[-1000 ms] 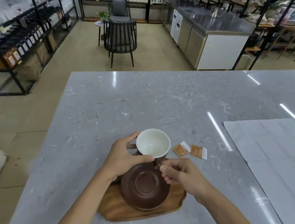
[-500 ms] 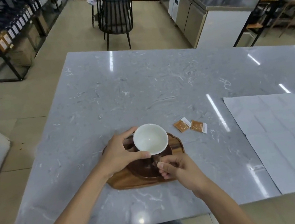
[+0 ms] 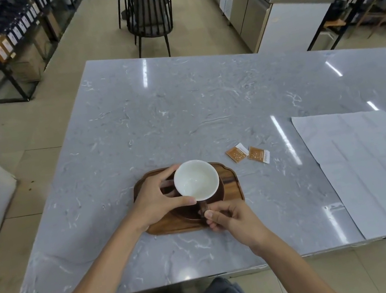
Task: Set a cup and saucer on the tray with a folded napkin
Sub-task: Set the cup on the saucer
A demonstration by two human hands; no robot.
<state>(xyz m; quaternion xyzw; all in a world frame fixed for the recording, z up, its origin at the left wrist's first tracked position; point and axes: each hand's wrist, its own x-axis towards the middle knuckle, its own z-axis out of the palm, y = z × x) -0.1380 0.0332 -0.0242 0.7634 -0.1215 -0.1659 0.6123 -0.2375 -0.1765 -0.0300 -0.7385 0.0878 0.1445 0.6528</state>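
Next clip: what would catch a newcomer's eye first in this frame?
The white-lined cup stands out, gripped by the left hand over the dark saucer on the wooden tray near the marble table's front edge. The right hand pinches the cup's handle. Two orange sachets lie right of the tray, beside a large white sheet.

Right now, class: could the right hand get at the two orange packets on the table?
Probably yes. The right hand pinches the cup handle, so it must let go first; the packets lie on bare table to its right, with nothing between.
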